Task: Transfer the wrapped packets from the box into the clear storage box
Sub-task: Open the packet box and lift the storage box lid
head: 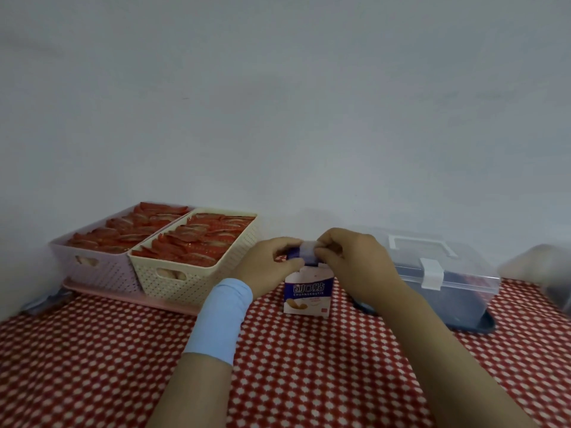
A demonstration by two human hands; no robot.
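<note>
Above the box [307,295]: packets [304,255], long axis left-right.
Grip: left hand [268,264] and right hand [355,264] pinch their ends.
Clear storage box [463,284]: on the right, nearer the right hand, lid [377,242] on.

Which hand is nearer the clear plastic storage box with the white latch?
Right. The right hand is just left of the clear plastic storage box; the left hand is farther left, across the wrapped packets, nearer the cream woven basket.
</note>
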